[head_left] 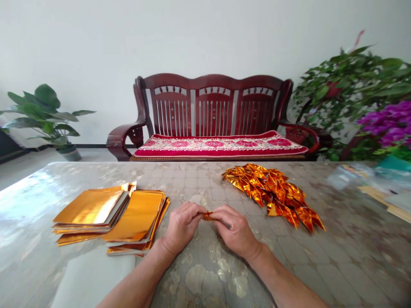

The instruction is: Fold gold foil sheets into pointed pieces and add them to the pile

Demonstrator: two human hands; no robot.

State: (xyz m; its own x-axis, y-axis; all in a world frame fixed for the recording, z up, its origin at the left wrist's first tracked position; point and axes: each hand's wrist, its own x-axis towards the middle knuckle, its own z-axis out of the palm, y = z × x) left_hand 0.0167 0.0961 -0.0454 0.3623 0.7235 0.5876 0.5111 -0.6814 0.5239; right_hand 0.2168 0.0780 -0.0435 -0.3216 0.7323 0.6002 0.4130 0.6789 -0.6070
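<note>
Between my two hands is a small piece of gold foil paper (207, 215), mostly hidden by the fingers. My left hand (184, 222) pinches its left end, and my right hand (236, 229) pinches the right end. Left of my left hand lie two stacks of flat gold foil sheets, one at the far left (91, 206) and one nearer the hand (138, 214). Beyond my right hand, to the right, a pile of folded gold foil pieces (272, 188) spreads over the table.
The patterned table (205, 273) fills the foreground. A pale sheet (96, 278) lies at the lower left under my left forearm. Plastic bags (349, 174) and papers sit at the right edge. Behind stand a wooden bench (213, 107) and plants (48, 115).
</note>
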